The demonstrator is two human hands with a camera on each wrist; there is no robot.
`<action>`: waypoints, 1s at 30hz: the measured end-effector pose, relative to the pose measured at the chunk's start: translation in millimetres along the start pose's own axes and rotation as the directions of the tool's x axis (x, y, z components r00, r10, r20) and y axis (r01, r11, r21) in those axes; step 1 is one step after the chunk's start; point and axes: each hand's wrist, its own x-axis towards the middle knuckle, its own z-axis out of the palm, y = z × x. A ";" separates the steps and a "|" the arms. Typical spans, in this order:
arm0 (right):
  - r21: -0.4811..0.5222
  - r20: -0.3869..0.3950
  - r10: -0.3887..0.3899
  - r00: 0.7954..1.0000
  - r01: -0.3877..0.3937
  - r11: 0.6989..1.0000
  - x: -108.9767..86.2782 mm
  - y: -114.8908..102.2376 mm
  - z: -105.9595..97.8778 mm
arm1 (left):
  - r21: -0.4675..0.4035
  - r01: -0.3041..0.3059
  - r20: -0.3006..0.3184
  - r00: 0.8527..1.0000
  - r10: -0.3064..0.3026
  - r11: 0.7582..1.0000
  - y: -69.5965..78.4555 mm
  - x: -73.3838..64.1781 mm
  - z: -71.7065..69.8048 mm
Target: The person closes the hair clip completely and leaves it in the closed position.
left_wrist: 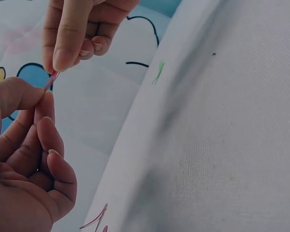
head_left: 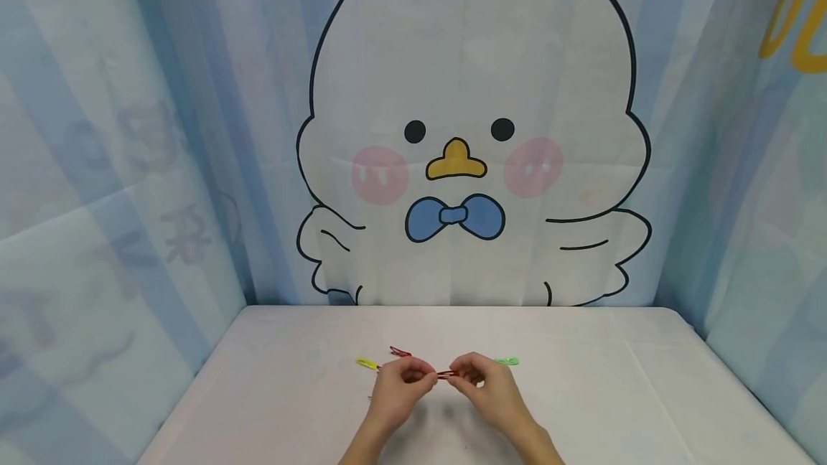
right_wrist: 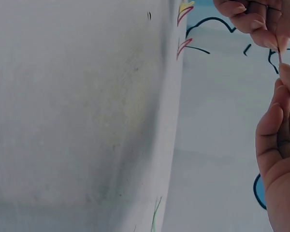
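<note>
Between my two hands, above the table, is a small red hair clip point(head_left: 446, 374), held by both ends. My left hand point(head_left: 399, 392) pinches one end between thumb and index finger. The opposite end is in the pinch of my right hand point(head_left: 494, 390). In the left wrist view a thin part of the red clip point(left_wrist: 49, 82) shows between the fingertips, the rest covered by them. From the right wrist the clip point(right_wrist: 280, 56) appears as a narrow line. Beyond my left hand lie another red clip point(head_left: 400, 352) and a yellow clip point(head_left: 367, 363).
A green clip point(head_left: 507, 361) lies on the white table point(head_left: 601, 386) behind my right hand. One small dark piece point(head_left: 370, 397) sits left of my left wrist, too small to identify. A cloth backdrop with a printed chick point(head_left: 465, 70) rises behind the table.
</note>
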 end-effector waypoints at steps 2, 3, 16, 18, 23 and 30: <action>-0.010 0.018 -0.030 0.999 0.030 1.000 0.0 -0.3 -2.0 | -0.027 0.021 0.008 1.000 -0.020 0.999 0.6 0.4 -0.5; -0.016 0.027 -0.039 0.999 0.040 0.999 0.2 -0.6 -2.9 | -0.036 0.027 0.012 1.000 -0.027 0.999 0.7 0.5 -0.8; -0.049 0.102 0.028 0.994 -0.023 0.999 1.6 -0.6 -9.1 | -0.139 0.046 0.096 0.995 -0.033 0.989 -2.9 3.7 -3.2; -0.047 0.096 0.023 0.995 -0.019 0.999 1.8 0.2 -9.0 | -0.144 0.049 0.105 0.994 -0.034 0.988 -4.2 4.9 -4.8; -0.050 0.069 -0.005 0.998 0.009 0.999 2.7 2.1 -9.2 | -0.129 0.015 0.074 0.997 -0.006 0.991 -6.3 7.3 -15.3; -0.045 0.054 0.009 0.998 -0.007 0.999 3.7 6.9 -13.5 | -0.084 0.037 -0.006 0.999 -0.038 0.996 -12.0 11.0 -35.0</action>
